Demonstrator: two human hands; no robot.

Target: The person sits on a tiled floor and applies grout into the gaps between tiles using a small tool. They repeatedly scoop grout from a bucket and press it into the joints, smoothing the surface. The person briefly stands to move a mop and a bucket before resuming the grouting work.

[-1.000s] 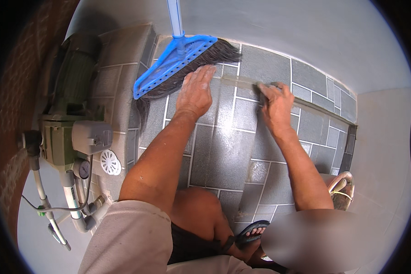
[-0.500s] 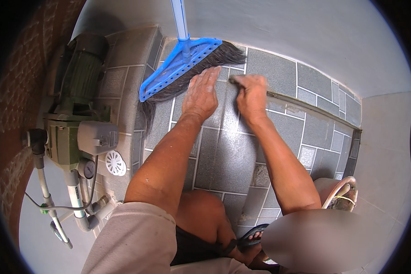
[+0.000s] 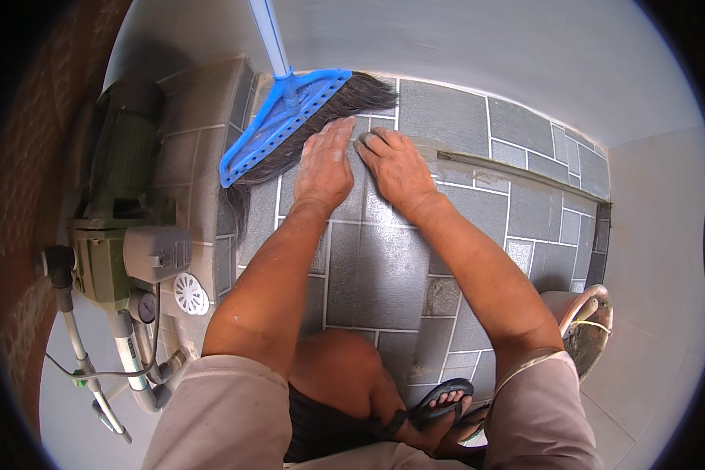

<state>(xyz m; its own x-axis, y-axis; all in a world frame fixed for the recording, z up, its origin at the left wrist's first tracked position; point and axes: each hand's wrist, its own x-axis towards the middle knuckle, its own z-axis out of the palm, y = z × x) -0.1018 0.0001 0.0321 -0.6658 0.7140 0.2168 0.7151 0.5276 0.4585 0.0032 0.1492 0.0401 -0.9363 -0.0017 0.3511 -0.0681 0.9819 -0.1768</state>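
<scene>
With the right hand (image 3: 395,168) drawn leftward along the grey grout band (image 3: 486,163) since a second ago, now flat beside the spread, empty left hand (image 3: 323,164) near the blue-headed dark-bristled broom (image 3: 290,117), fingertips possibly pressing something unseen.

The broom (image 3: 278,117) is showing a bright blue head, pale blue handle and dark brown-black bristles. The floor tiles (image 3: 384,266) are appearing mottled grey with white grout lines. The water pump (image 3: 121,204) is looking dull green, perhaps dust-coated, beside a white round drain cover (image 3: 189,294).
</scene>
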